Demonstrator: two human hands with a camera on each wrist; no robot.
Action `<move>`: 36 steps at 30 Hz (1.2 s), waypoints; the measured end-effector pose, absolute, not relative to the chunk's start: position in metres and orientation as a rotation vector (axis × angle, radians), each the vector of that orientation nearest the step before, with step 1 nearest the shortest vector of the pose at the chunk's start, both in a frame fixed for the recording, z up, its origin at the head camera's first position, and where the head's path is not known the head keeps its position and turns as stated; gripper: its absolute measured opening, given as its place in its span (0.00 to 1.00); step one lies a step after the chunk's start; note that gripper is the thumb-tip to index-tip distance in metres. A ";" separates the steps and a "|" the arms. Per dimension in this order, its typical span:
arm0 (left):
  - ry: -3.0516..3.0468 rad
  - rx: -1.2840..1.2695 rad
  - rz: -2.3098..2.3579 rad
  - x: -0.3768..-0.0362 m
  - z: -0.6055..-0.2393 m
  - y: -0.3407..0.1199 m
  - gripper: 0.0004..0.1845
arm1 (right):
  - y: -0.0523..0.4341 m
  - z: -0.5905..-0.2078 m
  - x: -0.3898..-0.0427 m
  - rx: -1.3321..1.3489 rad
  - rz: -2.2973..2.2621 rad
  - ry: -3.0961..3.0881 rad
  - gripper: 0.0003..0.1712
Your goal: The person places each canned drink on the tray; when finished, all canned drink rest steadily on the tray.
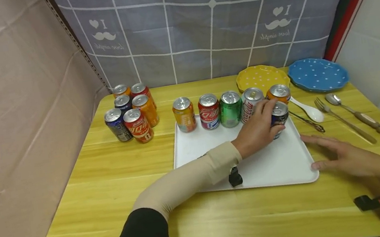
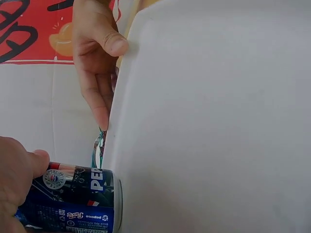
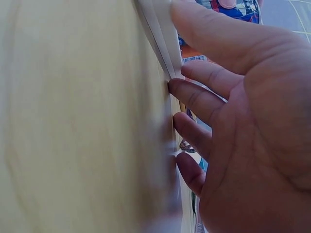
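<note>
- The left hand [image 1: 256, 131] had its fingers wrapped around a dark blue can [image 1: 280, 116], which stood on the white tray [image 1: 274, 165].
- The right hand [image 1: 347, 156] lay flat with straight fingers, touching the tray's edge.
- Five more cans [image 1: 231, 108] stood in a row just behind the left hand.

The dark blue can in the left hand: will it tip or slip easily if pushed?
The dark blue can stands tall and narrow, so it may tip. The white tray looks smooth, so it probably slides. The left hand grips its side.
</note>
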State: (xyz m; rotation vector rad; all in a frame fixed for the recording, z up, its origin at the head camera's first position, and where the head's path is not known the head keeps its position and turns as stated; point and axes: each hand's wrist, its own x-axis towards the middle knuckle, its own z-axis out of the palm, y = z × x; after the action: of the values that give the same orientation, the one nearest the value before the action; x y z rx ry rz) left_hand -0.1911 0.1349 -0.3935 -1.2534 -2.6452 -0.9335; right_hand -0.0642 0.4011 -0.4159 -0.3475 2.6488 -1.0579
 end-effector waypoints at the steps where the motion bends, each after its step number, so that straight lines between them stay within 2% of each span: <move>1: -2.643 -1.250 -0.903 -0.191 -0.393 0.135 0.42 | 0.401 -0.416 -0.064 -0.347 -1.058 2.648 0.48; 12: -2.616 -1.146 -0.441 -0.192 -0.389 0.134 0.43 | 0.402 -0.420 -0.065 -0.359 -1.037 2.664 0.48; 22: -2.624 -1.222 -0.587 -0.192 -0.382 0.125 0.47 | 0.401 -0.422 -0.066 -0.359 -1.031 2.658 0.49; 27: -2.603 -1.278 -0.781 -0.186 -0.371 0.097 0.47 | 0.402 -0.423 -0.065 -0.378 -1.032 2.681 0.49; 36: -2.412 -1.435 -0.990 -0.177 -0.360 0.016 0.34 | 0.404 -0.424 -0.065 -0.410 -1.056 2.703 0.49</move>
State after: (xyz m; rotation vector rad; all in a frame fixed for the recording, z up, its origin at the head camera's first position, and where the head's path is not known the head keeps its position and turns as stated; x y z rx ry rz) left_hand -0.1772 0.0164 -0.3600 -1.4348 -2.4115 -0.9902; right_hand -0.0651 0.4037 -0.4237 -0.4103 2.7029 -1.0558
